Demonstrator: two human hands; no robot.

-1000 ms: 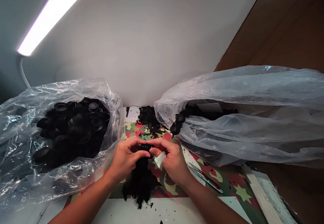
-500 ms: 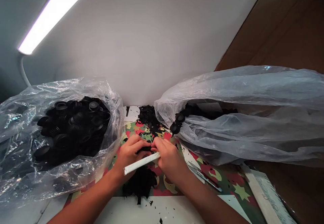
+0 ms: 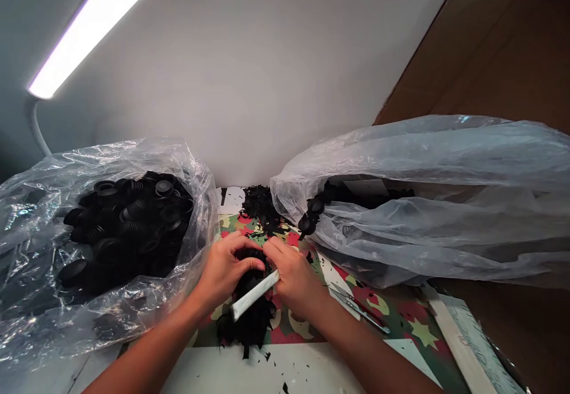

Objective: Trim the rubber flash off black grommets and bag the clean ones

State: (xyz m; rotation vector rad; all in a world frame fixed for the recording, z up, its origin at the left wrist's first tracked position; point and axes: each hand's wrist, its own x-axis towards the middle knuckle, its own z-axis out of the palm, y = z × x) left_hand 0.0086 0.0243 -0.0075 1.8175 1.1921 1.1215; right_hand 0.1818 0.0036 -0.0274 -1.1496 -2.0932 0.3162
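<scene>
My left hand [image 3: 221, 273] is closed round a small black round part [image 3: 250, 257] held just above the table. My right hand [image 3: 293, 275] grips a thin white-handled tool [image 3: 255, 295], whose handle slants down to the left across the part. Both hands meet over a heap of black trimmings [image 3: 250, 321] lying on a mat with a red, green and cream camouflage pattern [image 3: 401, 317].
A clear plastic bag [image 3: 40, 299] at the left is full of black round ribbed parts [image 3: 129, 221]. At the right lies a larger clear bag [image 3: 427, 204] with black parts at its mouth. More trimmings [image 3: 260, 204] sit by the wall. A metal tool [image 3: 358, 311] rests on the mat.
The white handle has swung from pointing toward me to slanting down-left across the part. Both hands stay together over the trimmings, the part turning slightly in my left fingers.
</scene>
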